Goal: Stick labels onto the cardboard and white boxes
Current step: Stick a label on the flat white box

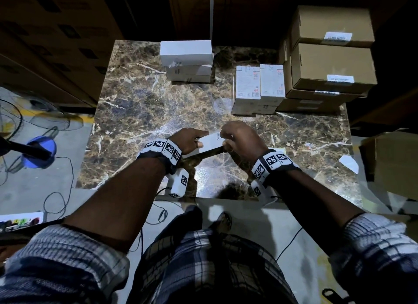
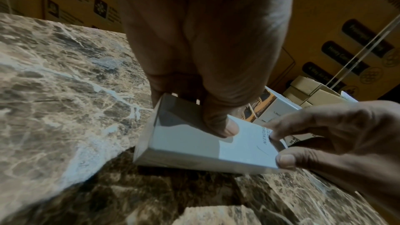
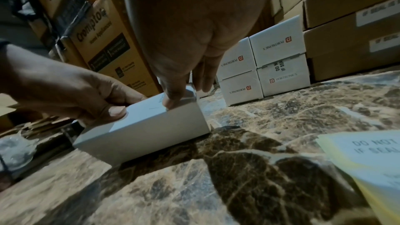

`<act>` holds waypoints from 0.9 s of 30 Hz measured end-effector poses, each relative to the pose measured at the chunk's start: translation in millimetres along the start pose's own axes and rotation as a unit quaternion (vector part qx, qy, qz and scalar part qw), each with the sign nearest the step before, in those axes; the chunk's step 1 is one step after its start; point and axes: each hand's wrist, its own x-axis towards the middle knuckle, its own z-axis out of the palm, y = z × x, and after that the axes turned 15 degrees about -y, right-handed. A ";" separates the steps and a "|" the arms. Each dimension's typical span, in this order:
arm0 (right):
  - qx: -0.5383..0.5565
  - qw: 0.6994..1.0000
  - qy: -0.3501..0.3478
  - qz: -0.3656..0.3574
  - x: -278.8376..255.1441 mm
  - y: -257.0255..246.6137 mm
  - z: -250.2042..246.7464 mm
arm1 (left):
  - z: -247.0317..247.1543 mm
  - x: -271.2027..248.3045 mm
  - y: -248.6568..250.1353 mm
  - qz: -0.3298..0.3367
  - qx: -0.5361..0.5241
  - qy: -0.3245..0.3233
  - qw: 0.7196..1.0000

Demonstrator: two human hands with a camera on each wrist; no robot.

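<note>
A worker steadies a small white box (image 1: 209,145) on the near middle of a marbled surface (image 1: 140,104), its long axis running left to right between the two hands, so that each hand covers one end and neither has to reach. The left hand (image 1: 188,139) grips the left end, thumb flat on the top face and fingers curled round the far side. The right hand (image 1: 237,137) works the right end, where a label (image 2: 265,135) printed with dark lettering lies across the top; the fingertips (image 2: 285,160) pinch and press at that end, apparently smoothing the label over the edge, though how far it is stuck down cannot be told. Beyond the hands stand a stack of white boxes (image 1: 187,61) at the far edge and a second group of printed white boxes (image 1: 257,88) to the right, beside stacked cardboard boxes (image 1: 330,66) that already carry white labels. A sheet of spare labels (image 3: 368,153) lies on the surface just right of the right hand.
</note>
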 end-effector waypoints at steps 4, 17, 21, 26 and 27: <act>-0.083 0.996 -0.006 -0.029 -4.8 2.2 1.8 | -1.5 0.0 1.0 -0.002 0.008 0.003 1.000; -0.138 0.989 -0.011 -0.049 -7.1 -1.1 -4.7 | -0.1 -2.6 3.6 -0.011 0.003 0.009 1.000; -0.172 0.985 -0.008 -0.033 -2.4 -6.5 -1.8 | 0.5 -3.7 4.5 -0.011 0.005 0.007 1.000; -0.206 0.978 -0.004 -0.015 1.6 -8.0 5.8 | 1.3 -5.4 5.7 -0.009 0.001 0.011 1.000; -0.201 0.979 0.004 -0.015 2.2 -7.3 6.6 | 1.5 -5.6 5.7 -0.008 0.000 0.010 1.000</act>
